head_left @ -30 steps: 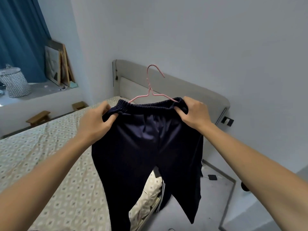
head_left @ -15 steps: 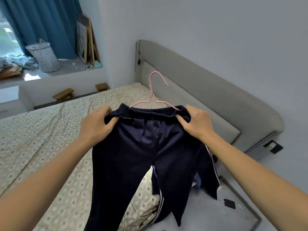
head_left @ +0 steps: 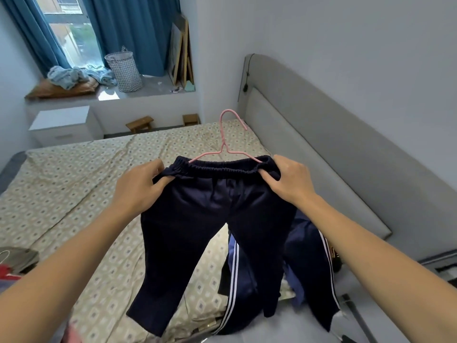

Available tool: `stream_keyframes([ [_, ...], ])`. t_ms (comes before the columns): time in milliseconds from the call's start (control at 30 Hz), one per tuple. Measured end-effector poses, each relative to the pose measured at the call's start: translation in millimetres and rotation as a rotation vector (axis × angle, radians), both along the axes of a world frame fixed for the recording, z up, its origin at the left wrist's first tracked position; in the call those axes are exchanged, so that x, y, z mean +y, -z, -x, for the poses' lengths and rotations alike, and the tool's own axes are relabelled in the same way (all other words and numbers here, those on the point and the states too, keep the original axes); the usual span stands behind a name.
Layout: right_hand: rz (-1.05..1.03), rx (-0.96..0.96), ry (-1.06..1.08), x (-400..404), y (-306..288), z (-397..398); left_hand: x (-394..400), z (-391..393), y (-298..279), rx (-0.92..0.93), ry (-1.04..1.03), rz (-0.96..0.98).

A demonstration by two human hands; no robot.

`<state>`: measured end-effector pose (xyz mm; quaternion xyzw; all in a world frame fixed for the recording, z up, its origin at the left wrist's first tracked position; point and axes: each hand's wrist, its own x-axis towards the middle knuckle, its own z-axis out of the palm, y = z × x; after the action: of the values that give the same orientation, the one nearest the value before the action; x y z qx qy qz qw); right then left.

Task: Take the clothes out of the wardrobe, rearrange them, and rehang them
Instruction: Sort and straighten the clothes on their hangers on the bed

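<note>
Dark navy trousers (head_left: 202, 219) with an elastic waistband hang in the air over the bed, legs dangling down. My left hand (head_left: 138, 186) pinches the left end of the waistband; my right hand (head_left: 289, 181) pinches the right end. A pink wire hanger (head_left: 226, 142) rises from inside the waistband, hook upward. More navy clothing with white stripes (head_left: 306, 266) lies on the bed's near right corner, partly hidden by the trousers.
The bed (head_left: 74, 184) with a patterned sheet fills the left and middle. A grey headboard (head_left: 321, 144) runs along the right wall. A white nightstand (head_left: 64, 125), wooden stools, a laundry basket (head_left: 125, 70) and blue curtains stand by the window. Folded clothes (head_left: 17, 261) lie at the left edge.
The view has swung left from the wall toward the bed and window. Both hands keep their grip on the waistband, and the trousers now hang over the bed.
</note>
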<state>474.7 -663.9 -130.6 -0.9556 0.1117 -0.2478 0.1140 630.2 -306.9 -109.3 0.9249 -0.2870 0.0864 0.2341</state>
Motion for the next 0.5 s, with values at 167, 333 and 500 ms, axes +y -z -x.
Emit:
stream_keyframes([
  [167,0.017,-0.026,-0.016,-7,-10,53,-12,52,-1,-0.045,-0.034,0.038],
  [333,0.035,-0.007,-0.006,-15,-11,120,-24,115,9,-0.005,-0.037,0.064],
  [500,0.041,-0.034,-0.059,-36,-11,168,-34,165,7,-0.020,-0.028,0.073],
])
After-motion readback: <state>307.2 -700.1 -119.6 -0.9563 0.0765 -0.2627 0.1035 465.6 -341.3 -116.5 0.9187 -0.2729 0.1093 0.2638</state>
